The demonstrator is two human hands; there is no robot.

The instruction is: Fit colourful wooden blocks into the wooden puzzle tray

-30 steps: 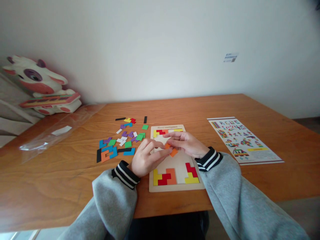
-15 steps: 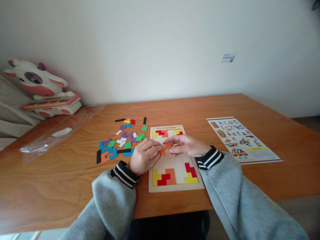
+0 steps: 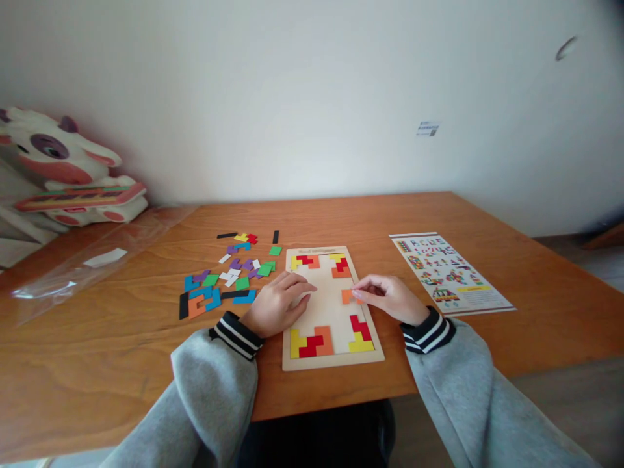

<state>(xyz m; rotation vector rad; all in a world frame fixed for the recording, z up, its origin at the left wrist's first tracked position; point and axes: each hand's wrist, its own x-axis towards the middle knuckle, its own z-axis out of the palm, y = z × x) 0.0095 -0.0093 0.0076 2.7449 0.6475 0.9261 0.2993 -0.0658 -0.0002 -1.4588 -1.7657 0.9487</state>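
I see my right hand [image 3: 390, 298] pinching the orange piece [image 3: 347, 296] at its fingertips, low over the puzzle board [image 3: 325, 361] near its right edge and seemingly touching it, left of the fingers, while my left hand [image 3: 277, 304] rests loosely curled on the board's left edge, farther off.

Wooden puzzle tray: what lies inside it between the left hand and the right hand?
In the head view, only bare pale tray floor separates the left hand from the right hand, which holds an orange piece.

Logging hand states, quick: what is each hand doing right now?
Left hand: loosely curled, resting on the puzzle board, holding nothing visible.
Right hand: fingertips pinching an orange piece on the board.
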